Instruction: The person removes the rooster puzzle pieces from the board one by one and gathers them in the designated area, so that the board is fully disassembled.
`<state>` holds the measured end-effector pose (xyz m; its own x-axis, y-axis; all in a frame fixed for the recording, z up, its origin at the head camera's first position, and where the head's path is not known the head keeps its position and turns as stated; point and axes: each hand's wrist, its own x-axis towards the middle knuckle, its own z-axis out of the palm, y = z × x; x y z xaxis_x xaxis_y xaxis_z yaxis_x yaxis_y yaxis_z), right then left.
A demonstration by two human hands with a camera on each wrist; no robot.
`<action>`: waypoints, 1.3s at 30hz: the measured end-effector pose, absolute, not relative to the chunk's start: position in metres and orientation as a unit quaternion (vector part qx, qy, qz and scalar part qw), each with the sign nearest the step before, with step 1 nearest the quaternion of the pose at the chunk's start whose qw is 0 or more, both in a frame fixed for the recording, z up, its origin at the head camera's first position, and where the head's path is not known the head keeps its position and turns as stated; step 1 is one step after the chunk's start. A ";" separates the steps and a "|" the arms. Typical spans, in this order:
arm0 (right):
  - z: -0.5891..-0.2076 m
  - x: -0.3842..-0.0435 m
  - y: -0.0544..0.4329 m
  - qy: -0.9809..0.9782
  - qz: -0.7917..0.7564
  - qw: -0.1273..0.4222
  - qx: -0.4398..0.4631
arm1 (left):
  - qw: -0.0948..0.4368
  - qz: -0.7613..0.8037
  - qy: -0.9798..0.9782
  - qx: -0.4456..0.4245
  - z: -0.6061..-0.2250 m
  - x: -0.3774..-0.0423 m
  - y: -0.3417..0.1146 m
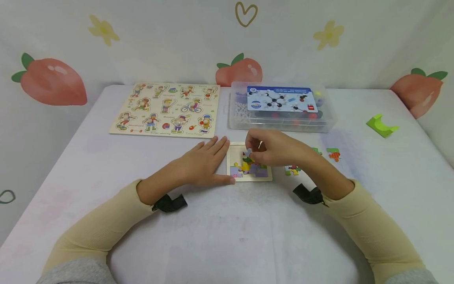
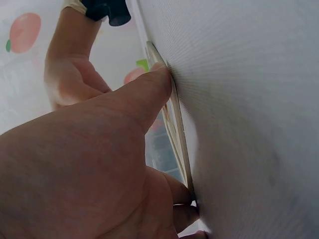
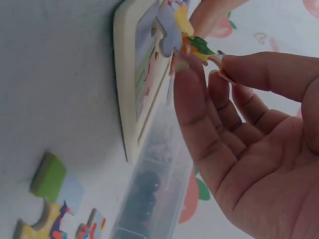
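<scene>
A small wooden puzzle tray (image 1: 233, 152) lies on the table, with several joined jigsaw pieces (image 1: 261, 172) along its near side. My left hand (image 1: 198, 165) rests flat at the tray's left side, fingers straight and spread. Its thumb touches the near left corner and its fingertips the far left one, as the left wrist view also shows. Over the tray, my right hand (image 1: 271, 148) pinches a green and orange puzzle piece (image 3: 200, 46) between thumb and fingers. That piece overlaps the joined pieces in the right wrist view, and my fingers hide part of it.
Several loose jigsaw pieces (image 1: 333, 154) lie right of the tray, partly under my right forearm. Behind stand a clear plastic case (image 1: 283, 125) with a molecule-model label and a wooden sports-figure board (image 1: 156, 118). A green curved block (image 1: 381, 126) lies far right.
</scene>
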<state>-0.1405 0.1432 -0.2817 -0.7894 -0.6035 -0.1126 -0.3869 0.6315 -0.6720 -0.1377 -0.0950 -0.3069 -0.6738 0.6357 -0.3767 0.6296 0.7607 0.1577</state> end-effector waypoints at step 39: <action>-0.273 -0.141 0.165 0.903 -0.342 0.168 -0.200 | 0.213 0.002 0.916 0.340 -0.306 -0.136 -0.094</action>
